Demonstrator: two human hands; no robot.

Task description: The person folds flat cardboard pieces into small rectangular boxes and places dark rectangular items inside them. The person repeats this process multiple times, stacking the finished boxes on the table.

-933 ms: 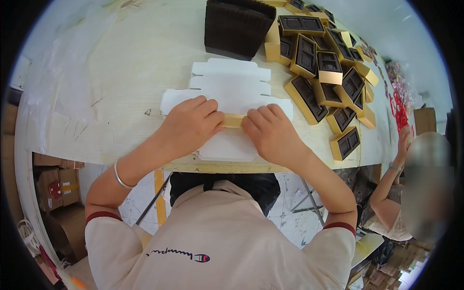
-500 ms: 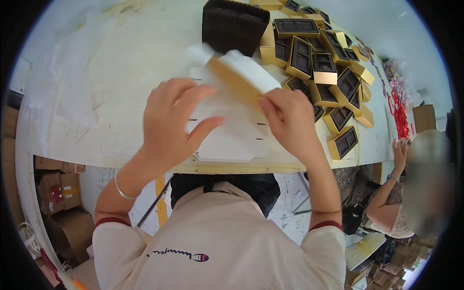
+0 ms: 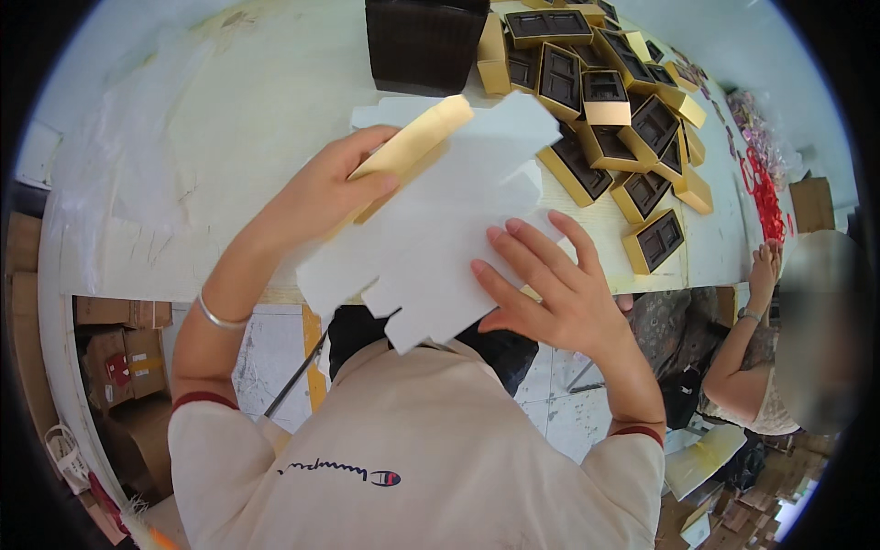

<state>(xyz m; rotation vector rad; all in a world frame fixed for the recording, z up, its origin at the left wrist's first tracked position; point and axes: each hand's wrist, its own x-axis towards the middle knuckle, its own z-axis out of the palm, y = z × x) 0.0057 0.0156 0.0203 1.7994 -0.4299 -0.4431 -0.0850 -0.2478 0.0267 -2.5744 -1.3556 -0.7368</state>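
Presently, the right hand [image 3: 550, 293] lies spread and flat, fingers open, against the near part of a white die-cut cardboard blank [image 3: 440, 229] held tilted above the table edge [image 3: 165, 266]. The left hand [image 3: 321, 197] is closed on the blank's folded gold flap [image 3: 412, 147] at its upper side. Beyond, gold boxes with dark inserts [image 3: 605, 119] lie clustered beside a dark brown stack [image 3: 426, 41].

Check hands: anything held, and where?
Both hold one flat white box blank. Left hand pinches its folded gold edge near the top; right hand presses flat on its lower right side.
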